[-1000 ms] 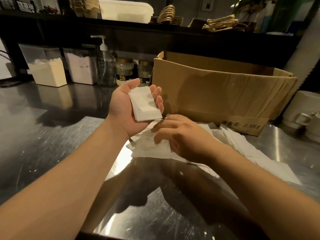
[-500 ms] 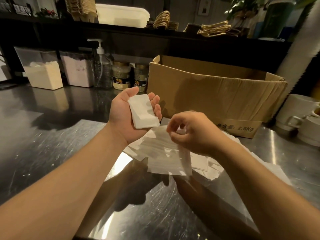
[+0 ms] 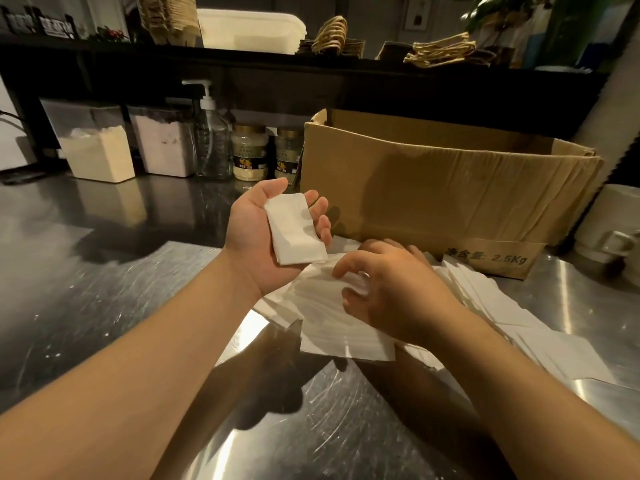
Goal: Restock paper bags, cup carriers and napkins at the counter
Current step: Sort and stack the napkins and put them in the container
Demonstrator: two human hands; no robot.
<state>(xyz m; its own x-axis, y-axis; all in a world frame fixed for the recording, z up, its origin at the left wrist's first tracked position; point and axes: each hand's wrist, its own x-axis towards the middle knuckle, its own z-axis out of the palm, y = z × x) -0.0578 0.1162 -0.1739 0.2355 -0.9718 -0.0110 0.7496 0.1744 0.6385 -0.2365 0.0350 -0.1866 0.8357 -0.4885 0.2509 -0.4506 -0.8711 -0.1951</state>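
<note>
We are cupping a folded napkin stack (image 3: 296,230) in our left hand (image 3: 266,233), palm up, thumb and fingertips curling round its two long edges; its long axis is running from the wrist side at lower right up toward the thumb at upper left, top short edge pointing at the jars (image 3: 250,152). Our right hand (image 3: 391,289) is lying palm down on the loose napkins (image 3: 332,327) spread on the steel table (image 3: 104,299), fingers bent and pinching up the top sheets near their left end; exactly how many sheets, we cannot tell. The loose pile is fanning out to the right, its long side running roughly left to right along the front of the cardboard box (image 3: 433,188), far sheets touching or just beside the box's base. The box is standing open-topped behind both hands, closing off the far side. On the left the table is showing a wide bare stretch up to the powder containers (image 3: 100,147) and pump bottle (image 3: 211,133) at the back edge. At right a white cup (image 3: 609,220) is sitting just beside the box's corner. Above, a dark shelf (image 3: 242,67) is carrying paper bags with twine handles (image 3: 440,50) and a white tub (image 3: 249,29).
</note>
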